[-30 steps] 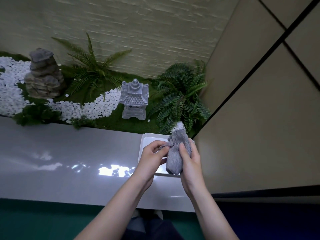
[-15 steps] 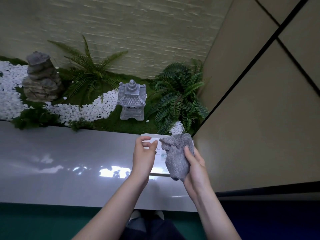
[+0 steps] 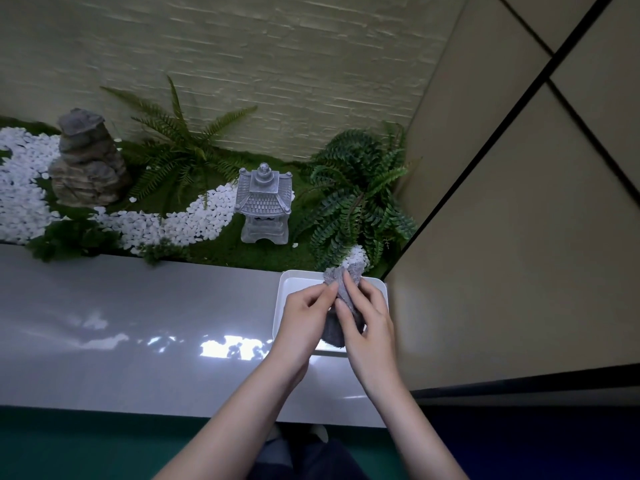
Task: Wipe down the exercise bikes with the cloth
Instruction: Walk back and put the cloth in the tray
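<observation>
A grey fluffy cloth [image 3: 350, 279] hangs bunched between both hands, above a white tray [image 3: 283, 285] on the glossy white ledge [image 3: 138, 306]. My right hand [image 3: 367, 323] grips the cloth from the right with fingers curled round it. My left hand [image 3: 304, 317] pinches the cloth's left edge with thumb and fingertips. The lower part of the cloth is partly hidden behind my hands. No exercise bike is in view.
Behind the ledge lies a small decorative garden with a stone lantern [image 3: 264, 202], a rock [image 3: 86, 161], ferns [image 3: 356, 199] and white pebbles [image 3: 194, 216]. A beige panelled wall [image 3: 519, 237] rises close on the right. Green floor [image 3: 86, 445] shows below.
My left hand, which had let go half a second ago, came back and pinches the cloth again. Both hands have drawn together over the tray.
</observation>
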A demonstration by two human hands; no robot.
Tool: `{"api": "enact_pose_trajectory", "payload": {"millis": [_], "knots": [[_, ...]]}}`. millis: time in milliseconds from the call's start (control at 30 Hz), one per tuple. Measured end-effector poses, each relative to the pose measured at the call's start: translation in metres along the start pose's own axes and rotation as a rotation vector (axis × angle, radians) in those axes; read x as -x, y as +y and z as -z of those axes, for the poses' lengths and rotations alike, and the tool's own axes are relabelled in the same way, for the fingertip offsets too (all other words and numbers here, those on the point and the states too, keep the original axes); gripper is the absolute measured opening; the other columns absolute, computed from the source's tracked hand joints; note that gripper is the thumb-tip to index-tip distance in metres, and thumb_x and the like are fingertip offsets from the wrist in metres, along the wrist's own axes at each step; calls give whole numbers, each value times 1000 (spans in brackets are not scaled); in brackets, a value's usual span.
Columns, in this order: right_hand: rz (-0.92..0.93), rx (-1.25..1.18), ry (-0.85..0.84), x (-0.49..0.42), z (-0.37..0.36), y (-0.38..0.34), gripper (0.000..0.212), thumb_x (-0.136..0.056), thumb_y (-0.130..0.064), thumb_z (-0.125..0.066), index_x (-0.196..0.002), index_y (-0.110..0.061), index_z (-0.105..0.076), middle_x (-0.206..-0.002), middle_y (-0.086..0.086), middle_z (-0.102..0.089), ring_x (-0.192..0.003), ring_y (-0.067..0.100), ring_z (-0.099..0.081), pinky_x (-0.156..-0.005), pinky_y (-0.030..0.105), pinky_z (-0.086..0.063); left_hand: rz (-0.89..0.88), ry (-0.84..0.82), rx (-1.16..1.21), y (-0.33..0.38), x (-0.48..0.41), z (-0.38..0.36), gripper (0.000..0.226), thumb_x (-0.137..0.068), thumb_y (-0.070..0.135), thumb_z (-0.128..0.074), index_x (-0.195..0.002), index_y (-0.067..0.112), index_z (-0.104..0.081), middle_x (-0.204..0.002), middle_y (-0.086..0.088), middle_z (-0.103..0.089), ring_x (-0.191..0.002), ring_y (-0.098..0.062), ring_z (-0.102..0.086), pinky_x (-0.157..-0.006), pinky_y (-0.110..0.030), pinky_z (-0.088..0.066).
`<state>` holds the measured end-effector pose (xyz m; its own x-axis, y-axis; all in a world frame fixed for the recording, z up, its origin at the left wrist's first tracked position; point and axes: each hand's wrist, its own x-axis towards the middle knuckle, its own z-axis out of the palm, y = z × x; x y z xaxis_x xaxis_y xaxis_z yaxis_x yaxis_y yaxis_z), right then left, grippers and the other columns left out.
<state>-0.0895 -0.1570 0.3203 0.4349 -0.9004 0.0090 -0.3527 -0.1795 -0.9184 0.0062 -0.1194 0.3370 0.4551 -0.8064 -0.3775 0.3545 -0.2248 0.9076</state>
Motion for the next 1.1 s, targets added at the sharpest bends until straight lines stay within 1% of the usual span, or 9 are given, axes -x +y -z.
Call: {"api": "enact_pose_trajectory", "payload": {"millis": [200,333,500,567,633,733,800,900,1100], "knots": [[-11,-74,11,0,2,3,36,-95,-24,-53,-127,-41,-52,-127,-2,-52,-119,3,-48,-96,17,-42,-48,51,-39,-3,0,0,31,-97,24,-52,-90,-1,-69,-89,-26,-65,-80,-17,-57,-81,-35,-46],[-9,-93,82,0,0,6,32,-95,-28,-51,-126,-30,-60,-116,-4,-59,-105,9,-56,-88,32,-48,-127,148,-97,-8,-1,-4,35,-98,22,-50,-82,-5,-65,-77,-21,-60,-70,-13,-51,-71,-29,-42],[101,6,180,2,-7,3,35,-88,-24,-56,-121,-18,-66,-82,-9,-57,-71,10,-51,-63,19,-43,-198,264,-244,-12,1,-10,36,-96,21,-51,-66,1,-58,-60,-15,-54,-57,-13,-43,-59,-30,-37],[125,8,247,2,-7,4,22,-88,-19,-55,-99,-12,-72,-73,-9,-56,-67,8,-50,-59,21,-40,-245,287,-365,-9,3,-10,38,-94,21,-51,-59,7,-53,-51,-3,-48,-53,-11,-39,-54,-28,-34],[76,-57,308,1,-4,4,20,-90,-16,-54,-72,-9,-61,-63,-6,-48,-61,4,-40,-55,24,-37,-268,329,-460,-5,6,-9,37,-95,23,-49,-61,9,-51,-49,2,-46,-51,-11,-38,-52,-27,-32],[-75,-228,330,-3,3,6,26,-95,-9,-53,-69,-6,-53,-66,13,-48,-62,7,-38,-57,24,-37,-289,388,-518,1,7,-5,30,-98,24,-42,-72,12,-48,-54,1,-49,-54,-13,-46,-58,-36,-33],[-148,-341,333,-8,8,11,26,-97,-15,-50,-71,-8,-52,-69,12,-46,-68,11,-42,-65,29,-39,-321,399,-549,2,6,1,28,-99,24,-37,-76,9,-43,-60,-5,-46,-61,-20,-46,-60,-42,-31],[-269,-484,269,-18,10,22,22,-98,-14,-49,-79,-9,-57,-75,9,-51,-74,21,-47,-72,40,-45,-319,338,-512,2,1,8,29,-99,27,-34,-76,10,-37,-65,-10,-38,-62,-24,-38,-58,-39,-30],[-291,-488,160,-25,8,23,18,-97,-12,-50,-85,1,-55,-77,10,-50,-76,21,-42,-72,33,-33,-187,200,-283,6,-10,16,29,-100,18,-32,-83,0,-48,-75,-8,-47,-69,-13,-45,-68,-29,-37]]}}
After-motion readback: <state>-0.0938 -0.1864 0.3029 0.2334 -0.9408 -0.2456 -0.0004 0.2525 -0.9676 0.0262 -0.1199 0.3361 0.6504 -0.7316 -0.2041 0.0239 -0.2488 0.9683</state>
